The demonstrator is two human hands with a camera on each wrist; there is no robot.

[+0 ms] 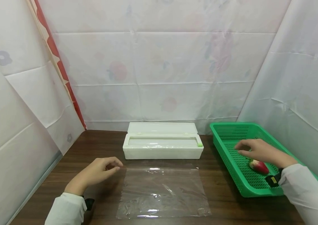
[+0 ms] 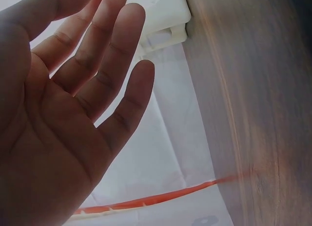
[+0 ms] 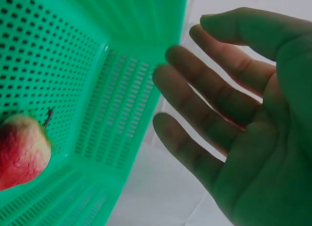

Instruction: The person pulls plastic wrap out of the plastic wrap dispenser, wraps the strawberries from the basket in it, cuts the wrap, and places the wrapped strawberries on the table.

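A sheet of clear plastic wrap (image 1: 163, 192) lies on the brown table, slightly wrinkled. Behind it stands a white wrap dispenser box (image 1: 163, 153), its lid (image 1: 162, 128) raised, with a small green cutter slider (image 1: 199, 144) at its right end. My left hand (image 1: 95, 172) hovers beside the sheet's left edge, holding nothing, fingers loosely bent. Over the green basket (image 1: 232, 168) is my right hand (image 1: 264, 151), also holding nothing, its fingers relaxed. Below that hand, inside the basket, rests a red and pale-yellow fruit (image 3: 24, 153) with a thin dark stem, perhaps an apple.
White patterned sheeting (image 1: 161, 62) closes off the back and both sides. A red-edged strip (image 1: 60, 67) runs down the left corner. The basket stands against the right side, and wood tabletop (image 1: 100, 143) shows left of the dispenser.
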